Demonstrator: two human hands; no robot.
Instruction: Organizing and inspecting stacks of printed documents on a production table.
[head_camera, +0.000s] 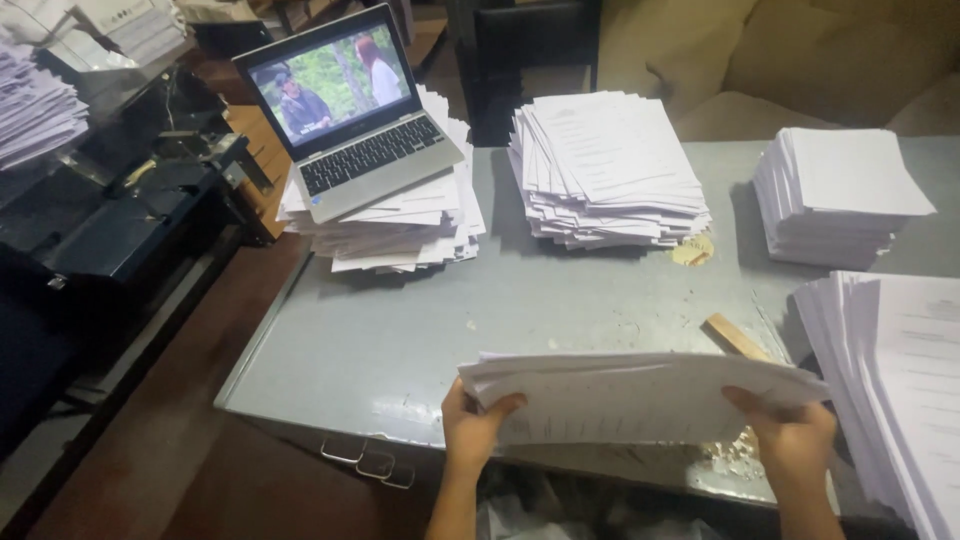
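Note:
I hold a thick bundle of white printed sheets (640, 395) upright on its edge over the near side of a grey metal table (400, 340). My left hand (472, 425) grips the bundle's left end, thumb on the near face. My right hand (790, 435) grips its right end the same way. The sheets' top edges fan slightly apart.
Paper stacks stand on the table: one under an open laptop (350, 120) at the back left, one at the back centre (605, 165), one at the back right (835, 195), one at the right edge (900, 380). A wooden strip (735, 335) lies near the bundle. A black machine (130, 200) sits left.

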